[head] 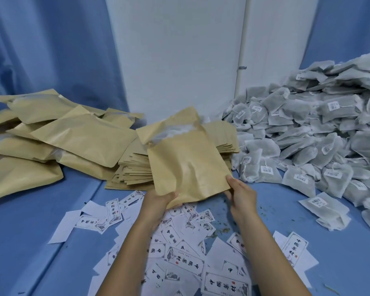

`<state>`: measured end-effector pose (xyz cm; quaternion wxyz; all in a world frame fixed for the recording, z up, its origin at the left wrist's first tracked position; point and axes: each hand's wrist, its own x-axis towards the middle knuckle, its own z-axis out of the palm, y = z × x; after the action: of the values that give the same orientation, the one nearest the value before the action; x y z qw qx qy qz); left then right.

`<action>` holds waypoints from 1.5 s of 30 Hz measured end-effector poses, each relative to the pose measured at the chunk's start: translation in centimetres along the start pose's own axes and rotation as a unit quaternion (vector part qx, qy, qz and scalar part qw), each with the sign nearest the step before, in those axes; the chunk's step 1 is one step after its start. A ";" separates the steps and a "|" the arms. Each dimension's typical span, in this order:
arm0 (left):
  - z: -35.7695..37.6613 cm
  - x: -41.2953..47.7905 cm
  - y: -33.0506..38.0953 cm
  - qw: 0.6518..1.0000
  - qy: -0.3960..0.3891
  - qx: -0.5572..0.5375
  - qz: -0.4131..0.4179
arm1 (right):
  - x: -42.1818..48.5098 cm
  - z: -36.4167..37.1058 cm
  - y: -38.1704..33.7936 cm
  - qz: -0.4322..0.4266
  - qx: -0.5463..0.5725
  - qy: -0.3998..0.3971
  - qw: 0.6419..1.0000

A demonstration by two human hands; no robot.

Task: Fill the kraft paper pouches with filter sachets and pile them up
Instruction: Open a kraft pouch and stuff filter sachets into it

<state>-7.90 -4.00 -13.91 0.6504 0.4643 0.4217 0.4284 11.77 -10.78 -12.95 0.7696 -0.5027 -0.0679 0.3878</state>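
Both your hands grip the kraft pouch [188,165] at its near bottom corners, left hand [161,199] and right hand [238,194] with fingers clamped on the paper. Its long axis runs away from you, sachets [175,129] showing white at the far mouth. The pile of filled pouches [51,135] lies left, nearer your left hand.

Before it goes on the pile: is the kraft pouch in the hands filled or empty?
Filled, it seems: the tan kraft paper pouch gapes open on top, white filter sachet material showing inside. How many, cannot tell.
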 end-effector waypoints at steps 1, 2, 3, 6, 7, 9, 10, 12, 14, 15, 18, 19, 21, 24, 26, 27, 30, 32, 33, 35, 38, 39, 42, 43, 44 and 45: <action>0.0 0.0 0.0 1.000 0.004 0.015 0.005 | -0.1 0.0 0.1 -0.004 -0.014 0.003 1.000; 0.0 0.0 0.0 0.999 0.009 0.033 0.008 | -0.1 0.0 0.3 -0.017 -0.038 0.011 0.999; 0.0 -0.1 -0.1 0.998 0.015 0.059 0.012 | -0.1 0.0 0.4 -0.037 -0.058 0.020 0.997; 0.3 -0.5 -0.2 0.996 0.020 0.088 0.017 | -0.1 -0.1 0.6 -0.077 -0.078 0.050 0.993; 0.4 -0.6 -0.2 0.997 0.020 0.074 0.018 | -0.1 -0.2 0.6 -0.072 -0.072 0.049 0.994; 0.6 -0.7 0.0 0.997 0.027 0.061 0.028 | -0.5 -0.2 0.6 -0.043 -0.060 0.015 0.997; 0.6 -0.8 0.2 0.997 0.034 0.066 0.035 | -0.7 -0.1 0.6 -0.028 -0.054 -0.005 0.998; 0.7 -0.9 0.3 0.995 0.040 0.078 0.043 | -1.0 0.0 0.6 -0.020 -0.053 -0.020 0.998; 0.9 -1.1 0.4 0.996 0.030 0.072 0.048 | -1.0 -0.1 0.4 -0.022 -0.055 -0.011 0.998; 1.0 -1.2 0.5 0.997 0.025 0.065 0.046 | -1.0 -0.1 0.4 -0.017 -0.045 -0.007 0.999; 1.1 -1.5 0.7 0.997 0.017 0.065 0.048 | -1.0 -0.3 0.3 0.011 0.009 -0.015 1.000; 1.2 -1.6 0.8 0.997 0.014 0.059 0.050 | -1.1 -0.3 0.3 0.017 0.020 -0.025 0.999; 1.3 -1.7 0.9 0.997 0.010 0.052 0.053 | -1.4 -0.1 0.3 0.020 0.018 -0.041 0.999; 1.5 -2.0 0.9 0.997 0.006 0.047 0.054 | -1.5 0.0 0.5 0.005 -0.032 -0.031 0.999; 1.6 -2.2 0.9 0.998 0.004 0.042 0.054 | -1.4 0.0 0.7 -0.007 -0.058 -0.009 0.998; 1.7 -2.2 0.9 0.998 0.003 0.038 0.053 | -1.3 0.0 0.8 -0.012 -0.066 0.000 0.998; 1.9 -2.4 1.0 0.997 0.007 0.041 0.060 | -1.4 0.3 1.0 -0.019 -0.069 -0.018 0.997; 2.2 -2.5 0.9 0.997 0.012 0.037 0.068 | -1.8 0.6 1.1 -0.013 -0.069 -0.065 0.995; 2.3 -2.5 0.9 0.997 0.016 0.034 0.071 | -1.9 0.8 1.1 -0.011 -0.077 -0.080 0.994; 2.5 -2.6 0.7 0.997 0.020 0.028 0.070 | -1.8 0.8 1.1 -0.013 -0.084 -0.083 0.993; 2.7 -2.7 0.6 0.998 0.019 0.021 0.065 | -1.5 0.6 1.2 -0.013 -0.063 -0.076 0.995; 2.8 -2.7 0.6 0.998 0.020 0.020 0.064 | -1.5 0.6 1.3 -0.016 -0.069 -0.076 0.995; 2.9 -2.8 0.7 0.997 0.024 0.016 0.066 | -1.8 0.9 1.6 -0.022 -0.105 -0.090 0.990; 2.9 -2.8 0.7 0.997 0.025 0.020 0.068 | -1.9 1.0 1.8 -0.024 -0.118 -0.090 0.989; 3.0 -2.8 0.7 0.997 0.025 0.023 0.067 | -1.9 1.0 1.9 -0.028 -0.129 -0.087 0.987; 3.0 -2.9 0.6 0.997 0.024 0.025 0.066 | -1.9 1.1 1.9 -0.031 -0.133 -0.084 0.987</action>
<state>-5.92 -7.32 -12.21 0.5986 0.4963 0.4164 0.4711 8.93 -10.91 -13.48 0.6994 -0.5636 -0.1987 0.3920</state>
